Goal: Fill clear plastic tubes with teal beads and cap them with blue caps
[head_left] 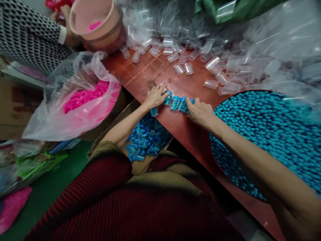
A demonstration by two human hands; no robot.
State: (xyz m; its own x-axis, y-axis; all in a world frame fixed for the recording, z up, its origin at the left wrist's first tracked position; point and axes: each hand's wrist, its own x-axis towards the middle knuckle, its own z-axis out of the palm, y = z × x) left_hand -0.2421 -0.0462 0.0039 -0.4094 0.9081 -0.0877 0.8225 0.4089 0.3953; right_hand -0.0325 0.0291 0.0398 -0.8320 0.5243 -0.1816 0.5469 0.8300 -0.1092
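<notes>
Several small clear plastic cups (175, 103) filled with blue pieces and topped in blue stand in a row on the reddish-brown table. My left hand (155, 96) lies over the row's left end, fingers spread and touching a blue-filled cup (167, 98). Another filled cup (153, 111) is below that hand at the table edge. At the row's right end my right hand (202, 113) has its fingers closed against the last cup, which they partly hide. Under my left forearm, a cardboard box holds many blue-filled cups (146, 137).
Empty clear cups (184, 63) are heaped along the back. A large round heap of blue pieces (271, 134) lies to the right. At left are a plastic bag (45, 117) of pink pieces, a pale bucket (75, 20) and another person's patterned sleeve (32, 33).
</notes>
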